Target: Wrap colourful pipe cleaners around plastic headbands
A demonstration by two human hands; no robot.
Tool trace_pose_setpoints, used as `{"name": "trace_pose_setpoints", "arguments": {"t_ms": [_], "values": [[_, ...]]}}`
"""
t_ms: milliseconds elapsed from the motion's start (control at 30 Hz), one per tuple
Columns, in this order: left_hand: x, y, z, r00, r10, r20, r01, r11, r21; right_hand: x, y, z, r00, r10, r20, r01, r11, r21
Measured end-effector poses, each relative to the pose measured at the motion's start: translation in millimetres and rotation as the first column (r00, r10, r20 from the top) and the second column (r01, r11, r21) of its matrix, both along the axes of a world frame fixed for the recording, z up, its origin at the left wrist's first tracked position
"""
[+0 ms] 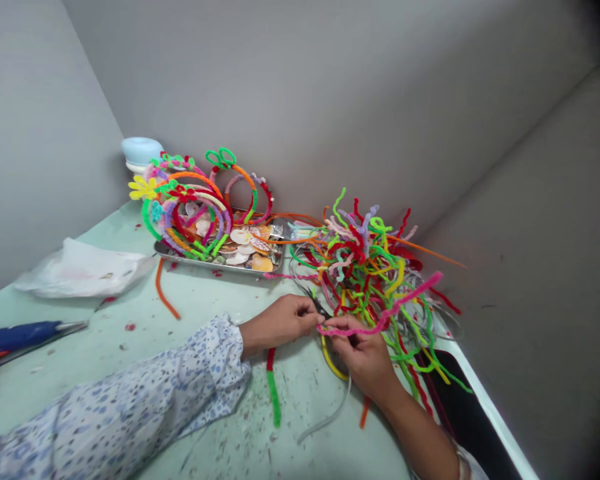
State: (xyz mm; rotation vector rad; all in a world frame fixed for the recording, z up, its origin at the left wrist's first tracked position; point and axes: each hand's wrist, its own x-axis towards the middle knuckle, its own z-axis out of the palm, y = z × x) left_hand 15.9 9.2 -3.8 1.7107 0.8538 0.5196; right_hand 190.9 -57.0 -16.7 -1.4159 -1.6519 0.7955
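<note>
A bright pink pipe cleaner (399, 307) runs between my hands and sticks out to the upper right. My left hand (294, 319) pinches its near end between thumb and fingertips. Just beside it, my right hand (364, 357) has its fingers closed round the same pipe cleaner. Beneath both hands lies a dark tool with a yellow-edged handle (331, 360), mostly hidden, so its kind is unclear. A red and green pipe cleaner piece (273, 393) rests on the table below my left wrist.
A tangled heap of coloured pipe cleaners (370, 267) spreads behind my right hand. Fuzzy headbands (195, 207) stand over a metal tray (215, 268) of shells. Leftward are a plastic bag (87, 267) and a blue-handled tool (25, 337). A dark flat object (463, 407) lies at the right edge.
</note>
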Motion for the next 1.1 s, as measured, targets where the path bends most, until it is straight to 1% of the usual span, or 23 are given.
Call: {"name": "trace_pose_setpoints", "arguments": {"t_ms": [100,267,367,500,667,733,900,1100], "values": [[-0.1,-0.9,2.4,1.0,0.007,-0.02,-0.007,1.0,0.027,0.2,0.0,0.8,1.0,-0.014,0.001,0.014,1.0,-0.02],[0.1,-1.6,5.8,0.998,0.002,-0.058,0.003,0.996,0.086,-0.5,-0.9,6.3,0.999,0.026,-0.048,-0.027,1.0,-0.015],[-0.2,-1.3,3.2,0.998,0.002,-0.057,0.006,0.989,0.147,-1.5,-0.7,7.3,0.996,0.008,-0.087,-0.013,0.999,-0.051],[-0.3,-1.8,-1.3,0.998,0.0,-0.063,0.015,0.971,0.237,-1.6,1.9,4.6,0.994,-0.054,-0.096,0.042,0.992,-0.121],[0.9,-4.0,-1.7,0.993,0.042,-0.108,-0.001,0.938,0.348,0.7,4.2,3.8,0.994,-0.033,-0.108,0.019,0.991,-0.133],[1.1,-4.6,-1.2,0.994,0.039,-0.101,0.0,0.934,0.358,1.0,4.3,4.5,0.993,-0.04,-0.112,0.026,0.991,-0.128],[0.2,-4.8,-1.1,0.998,0.006,-0.055,0.013,0.942,0.336,-0.1,3.8,4.3,0.991,-0.034,-0.127,0.017,0.992,-0.127],[0.1,-3.9,-1.0,0.997,0.013,-0.075,0.014,0.939,0.343,-1.0,3.8,2.2,0.994,-0.04,-0.105,0.03,0.995,-0.094]]}}
